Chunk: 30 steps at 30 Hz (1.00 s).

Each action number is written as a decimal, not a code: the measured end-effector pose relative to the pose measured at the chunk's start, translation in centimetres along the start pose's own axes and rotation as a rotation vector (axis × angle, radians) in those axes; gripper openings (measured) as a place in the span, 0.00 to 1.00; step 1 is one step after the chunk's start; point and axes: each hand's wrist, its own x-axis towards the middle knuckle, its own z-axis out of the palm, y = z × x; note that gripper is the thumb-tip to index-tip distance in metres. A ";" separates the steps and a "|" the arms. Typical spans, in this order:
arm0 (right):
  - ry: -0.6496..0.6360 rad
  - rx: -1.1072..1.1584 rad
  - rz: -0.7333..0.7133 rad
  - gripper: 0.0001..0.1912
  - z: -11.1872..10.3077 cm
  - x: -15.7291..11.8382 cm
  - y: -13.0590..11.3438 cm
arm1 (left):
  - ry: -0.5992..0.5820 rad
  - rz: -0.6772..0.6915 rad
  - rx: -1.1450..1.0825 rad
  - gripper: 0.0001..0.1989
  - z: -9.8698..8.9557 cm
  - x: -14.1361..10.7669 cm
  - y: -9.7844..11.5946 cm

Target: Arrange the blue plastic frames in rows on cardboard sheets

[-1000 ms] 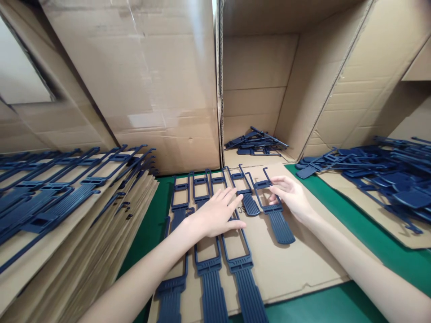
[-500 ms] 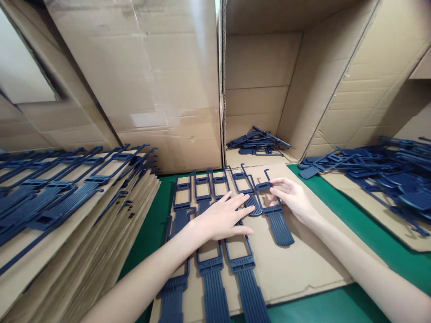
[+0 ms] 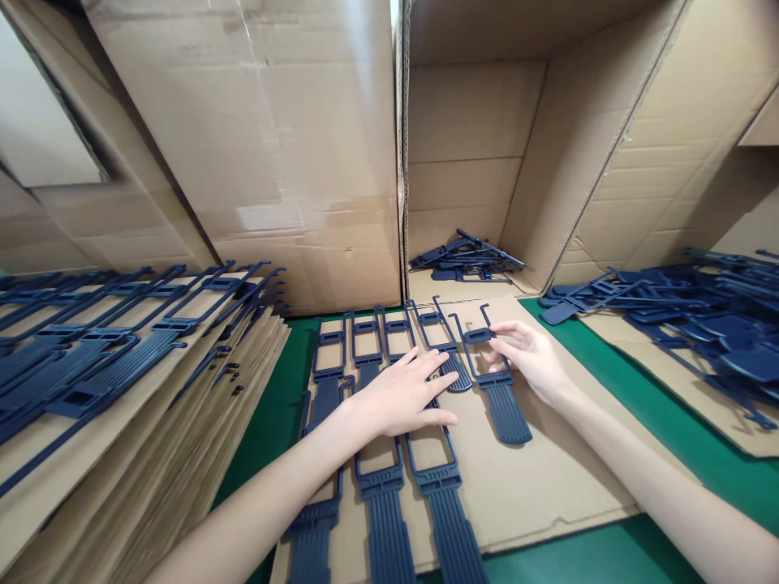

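My right hand (image 3: 529, 361) pinches the right side of a dark blue plastic frame piece (image 3: 506, 412), which has two hooked prongs at its far end and a ribbed paddle at its near end. My left hand (image 3: 402, 396) lies palm down, fingers spread, over the middle of several similar pieces and hides parts of them. Its fingertips reach the ribbed end of a neighbouring piece (image 3: 458, 371); whether they press on it I cannot tell. These pieces lie in rows on a cardboard sheet (image 3: 548, 495), among them a ribbed one (image 3: 450, 519) near the front.
On the left rises a stack of cardboard sheets (image 3: 200, 430) layered with more blue pieces (image 3: 127, 365). A loose heap (image 3: 675, 316) lies at the right on cardboard. An open cardboard box (image 3: 475, 122) holds a small pile (image 3: 466, 258). Green table surface (image 3: 614, 547) shows around the sheet.
The piece in my right hand has shifted slightly right, so a gap shows between its prongs and the neighbouring piece. My left hand has barely moved.
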 end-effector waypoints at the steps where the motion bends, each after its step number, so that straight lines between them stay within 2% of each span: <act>1: 0.000 -0.005 -0.012 0.25 -0.1 0.0 0.0 | -0.002 -0.004 -0.004 0.34 0.1 0.0 0.0; 7: 0.022 0.049 -0.040 0.21 -0.2 0.0 0.2 | -0.042 -0.006 -0.029 0.36 -0.1 0.0 -0.1; 12: 0.027 0.060 -0.022 0.21 0.4 -0.7 -0.5 | -0.036 -0.043 -0.010 0.37 -1.4 -0.3 -0.8; 17: -0.035 0.045 -0.043 0.21 1.1 -1.6 -1.0 | -0.019 -0.084 0.035 0.33 -2.9 -0.9 -1.5; 23: -0.061 -0.011 -0.056 0.20 1.6 -2.2 -1.0 | -0.065 -0.100 0.041 0.26 -3.9 -1.3 -1.8; 30: -0.136 -0.012 -0.023 0.19 2.3 -2.9 -0.8 | -0.104 -0.120 0.005 0.33 -4.5 -1.6 -0.9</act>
